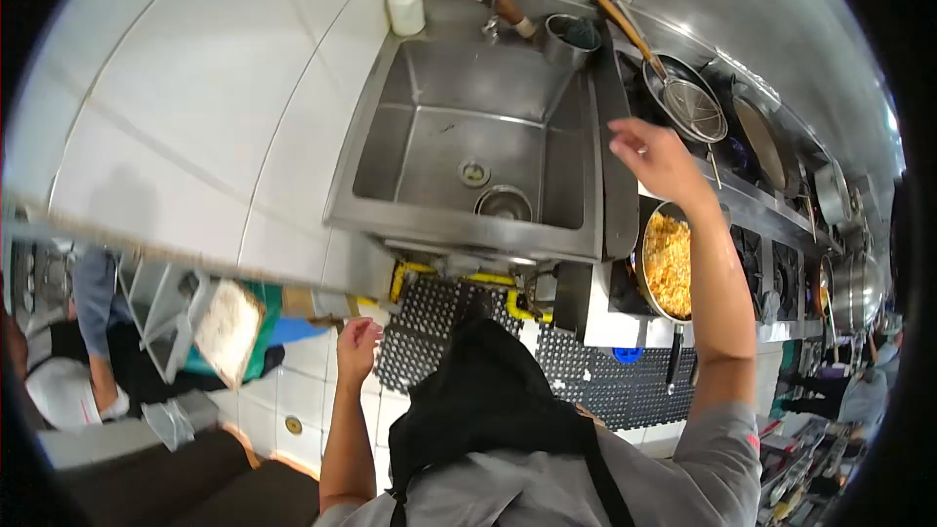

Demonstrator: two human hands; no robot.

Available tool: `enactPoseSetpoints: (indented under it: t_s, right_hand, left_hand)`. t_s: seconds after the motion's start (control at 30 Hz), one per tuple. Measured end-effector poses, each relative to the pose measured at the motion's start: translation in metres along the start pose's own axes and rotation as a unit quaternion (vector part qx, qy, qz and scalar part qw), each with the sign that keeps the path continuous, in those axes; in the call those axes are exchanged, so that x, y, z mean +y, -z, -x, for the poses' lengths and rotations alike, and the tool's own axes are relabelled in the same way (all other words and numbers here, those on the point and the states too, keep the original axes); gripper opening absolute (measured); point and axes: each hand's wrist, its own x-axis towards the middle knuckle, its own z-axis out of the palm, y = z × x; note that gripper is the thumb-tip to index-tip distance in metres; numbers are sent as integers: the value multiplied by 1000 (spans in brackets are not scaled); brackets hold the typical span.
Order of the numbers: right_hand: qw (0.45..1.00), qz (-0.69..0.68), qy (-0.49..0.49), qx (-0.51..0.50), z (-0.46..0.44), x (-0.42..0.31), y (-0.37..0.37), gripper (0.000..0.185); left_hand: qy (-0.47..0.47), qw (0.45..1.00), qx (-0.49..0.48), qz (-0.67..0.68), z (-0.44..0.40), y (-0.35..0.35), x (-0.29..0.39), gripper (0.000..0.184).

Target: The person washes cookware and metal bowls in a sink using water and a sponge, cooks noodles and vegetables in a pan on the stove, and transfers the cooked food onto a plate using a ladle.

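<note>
The person's right hand [652, 151] hangs over the strip between the sink and the stove, the forearm reaching across the right side of the frying pan [672, 318]. Its grip is loosely spread: the fingers bend inward, with a gap between thumb and forefinger. The left hand [358, 346] is low on the left, over the tiled floor [301, 392], well apart from the stove; its grip is partly spread too, the fingers softly curled.

The frying pan sits at the near left of the stove, just beyond the right hand on the near side, its dark handle pointing toward the person. Yellow-orange food [668, 263] fills much of it, partly hidden by the forearm. Far and to the right of that hand, a strainer [695, 109] lies over another pan [673, 66], its wooden handle slanting to the far left.

Left of the stove is the metal sink [464, 151], with a round bowl [504, 203] in its near right part, beside the drain [474, 173]. A tap [490, 27] stands at the far edge, between a white pump bottle [405, 8] on the left and a metal container [569, 44] on the right. Black mats [415, 337] cover part of the floor.
</note>
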Motion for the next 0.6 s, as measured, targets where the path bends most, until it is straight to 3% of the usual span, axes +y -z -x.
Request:
enactPoseSetpoints:
  t_s: [0.2, 0.37, 0.53, 0.6]
  right_hand:
    - [995, 31, -54, 83, -166, 121, -9, 29]
    - [976, 118, -137, 122, -268, 218, -44, 37]
    - [960, 82, -262, 62, -328, 265, -67, 32]
    - [953, 85, -286, 56, -348, 287, -82, 26]
  left_hand:
    - [-98, 994, -41, 7, -126, -58, 114, 18]
    - [-118, 988, -103, -3, -214, -107, 183, 15]
    - [-166, 971, -141, -95, -315, -145, 252, 17]
    - [-208, 971, -118, -30, -381, -157, 277, 20]
